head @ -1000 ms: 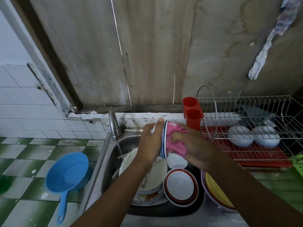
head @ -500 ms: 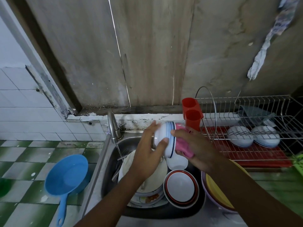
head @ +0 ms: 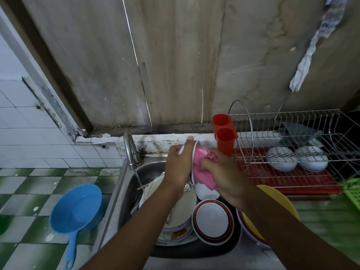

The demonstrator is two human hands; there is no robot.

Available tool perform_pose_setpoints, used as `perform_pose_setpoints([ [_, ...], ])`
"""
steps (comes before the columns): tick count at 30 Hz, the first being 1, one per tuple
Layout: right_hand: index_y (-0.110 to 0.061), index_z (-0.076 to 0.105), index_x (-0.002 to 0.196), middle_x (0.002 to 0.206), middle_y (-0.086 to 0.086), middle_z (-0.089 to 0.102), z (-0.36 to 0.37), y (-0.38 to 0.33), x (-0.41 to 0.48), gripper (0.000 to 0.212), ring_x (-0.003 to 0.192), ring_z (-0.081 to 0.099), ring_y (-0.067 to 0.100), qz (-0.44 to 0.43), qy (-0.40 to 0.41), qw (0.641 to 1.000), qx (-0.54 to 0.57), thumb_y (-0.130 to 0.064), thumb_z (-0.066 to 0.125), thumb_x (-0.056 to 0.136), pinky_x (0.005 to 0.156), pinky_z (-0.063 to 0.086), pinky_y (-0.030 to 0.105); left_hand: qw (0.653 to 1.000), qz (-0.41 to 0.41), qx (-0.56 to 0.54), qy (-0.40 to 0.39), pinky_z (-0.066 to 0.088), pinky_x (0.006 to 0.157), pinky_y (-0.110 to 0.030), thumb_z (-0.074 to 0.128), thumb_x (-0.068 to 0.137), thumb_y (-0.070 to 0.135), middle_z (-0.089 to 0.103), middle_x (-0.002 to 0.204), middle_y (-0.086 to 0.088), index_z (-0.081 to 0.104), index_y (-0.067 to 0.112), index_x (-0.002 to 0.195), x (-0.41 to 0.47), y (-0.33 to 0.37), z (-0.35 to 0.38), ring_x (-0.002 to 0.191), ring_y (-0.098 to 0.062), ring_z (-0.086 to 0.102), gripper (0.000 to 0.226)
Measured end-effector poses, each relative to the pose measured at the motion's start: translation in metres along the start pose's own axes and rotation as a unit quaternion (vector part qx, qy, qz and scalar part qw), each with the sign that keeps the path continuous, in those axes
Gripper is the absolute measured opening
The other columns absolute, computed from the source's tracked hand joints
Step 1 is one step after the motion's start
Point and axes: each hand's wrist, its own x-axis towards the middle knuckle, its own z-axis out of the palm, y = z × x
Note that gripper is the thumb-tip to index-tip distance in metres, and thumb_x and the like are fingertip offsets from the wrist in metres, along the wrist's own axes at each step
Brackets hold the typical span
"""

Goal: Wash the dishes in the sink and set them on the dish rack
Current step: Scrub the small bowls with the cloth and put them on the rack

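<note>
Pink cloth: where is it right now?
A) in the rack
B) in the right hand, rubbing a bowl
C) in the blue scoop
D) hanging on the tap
B: the right hand grips the cloth and presses it into the bowl, which the left hand holds over the sink.

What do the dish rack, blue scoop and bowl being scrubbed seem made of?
Dish rack: thin shiny metal wire. Blue scoop: glossy moulded plastic, handle apparently in one piece. Bowl in the left hand: white, glossy; ceramic or melamine, cannot tell.
</note>
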Motion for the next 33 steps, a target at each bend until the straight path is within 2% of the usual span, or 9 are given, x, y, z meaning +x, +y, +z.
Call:
perform_pose_setpoints([
  [4,0.003,0.063,0.107,0.093,0.019,0.074,-0.010,-0.010,0.002,0.027,0.082,0.069,0.027,0.103,-0.048,0.977,0.181,0.005,0.041,0.090,0.062,0.057,0.028,0.983,0.139,0.117,0.031,0.054,0.095,-0.032,0.057,0.078,0.069,0.065,0.115,0.005,0.062,0.024,0.119,-0.019,-0.014,-0.002,0.106,-0.006,0.063,0.061],
  [6,-0.001,0.066,0.105,0.105,0.018,0.074,-0.018,-0.013,0.004,0.024,0.098,0.061,0.026,0.137,-0.023,0.954,0.266,-0.002,0.046,0.091,0.078,0.051,0.028,0.966,0.224,0.127,0.010,0.048,0.096,-0.020,0.062,0.080,0.057,0.058,0.124,0.008,0.054,0.025,0.128,-0.026,-0.026,-0.010,0.117,-0.004,0.056,0.058],
  [11,-0.008,0.069,0.120,0.118,0.011,0.072,-0.009,-0.004,0.002,0.034,0.098,0.061,0.024,0.155,-0.044,0.964,0.210,-0.028,0.067,0.092,0.071,0.045,0.027,0.959,0.254,0.118,-0.045,0.044,0.095,-0.009,0.070,0.078,0.038,0.051,0.139,0.019,0.043,0.034,0.138,-0.024,-0.028,-0.029,0.127,0.003,0.050,0.066],
  [14,-0.008,0.068,0.120,0.113,0.011,0.073,-0.007,-0.004,0.002,0.035,0.091,0.062,0.021,0.133,-0.040,0.962,0.234,-0.025,0.067,0.089,0.059,0.045,0.023,0.984,0.171,0.056,-0.021,0.047,0.102,-0.019,0.067,0.082,0.043,0.046,0.144,0.020,0.038,0.028,0.148,-0.028,-0.026,-0.031,0.130,0.004,0.047,0.073],
  [16,-0.009,0.063,0.130,0.128,0.012,0.069,-0.011,-0.002,0.007,0.045,0.105,0.061,0.024,0.123,-0.050,0.950,0.284,-0.026,0.067,0.089,0.059,0.048,0.021,0.998,-0.020,-0.052,0.007,0.052,0.091,-0.032,0.057,0.089,0.055,0.058,0.131,0.005,0.050,0.022,0.138,-0.032,-0.022,-0.033,0.113,-0.008,0.059,0.059],
  [19,-0.008,0.059,0.137,0.132,0.012,0.065,-0.013,0.001,0.010,0.053,0.108,0.057,0.024,0.122,-0.065,0.944,0.299,-0.028,0.072,0.090,0.059,0.052,0.023,0.932,-0.271,-0.226,-0.078,0.051,0.071,-0.033,0.048,0.096,0.060,0.065,0.094,-0.009,0.064,0.007,0.114,-0.037,-0.022,-0.039,0.078,-0.018,0.064,0.058],
  [22,-0.007,0.059,0.139,0.133,0.014,0.063,-0.021,0.010,0.010,0.056,0.104,0.058,0.024,0.132,-0.086,0.952,0.263,-0.029,0.074,0.089,0.058,0.052,0.023,0.903,-0.265,-0.332,-0.067,0.057,0.063,-0.028,0.060,0.098,0.046,0.064,0.082,-0.006,0.062,0.005,0.122,-0.033,-0.017,-0.045,0.067,-0.014,0.064,0.048],
  [28,-0.007,0.059,0.130,0.122,0.016,0.064,-0.040,0.018,0.001,0.045,0.101,0.062,0.025,0.166,-0.044,0.972,0.163,0.002,0.063,0.087,0.064,0.055,0.027,0.892,-0.172,-0.416,-0.028,0.057,0.093,-0.055,0.049,0.106,0.025,0.068,0.128,-0.022,0.059,0.002,0.129,-0.011,0.022,-0.059,0.123,-0.037,0.063,0.034],
  [33,-0.027,0.059,0.107,0.116,0.007,0.061,-0.025,-0.009,0.007,0.025,0.102,0.062,0.023,0.003,0.102,0.994,-0.035,-0.004,0.055,0.099,0.089,0.056,0.040,0.900,-0.157,-0.407,-0.001,0.053,0.095,-0.053,0.050,0.106,0.023,0.074,0.114,-0.018,0.062,0.005,0.116,-0.013,0.034,-0.045,0.112,-0.033,0.067,0.024],
])
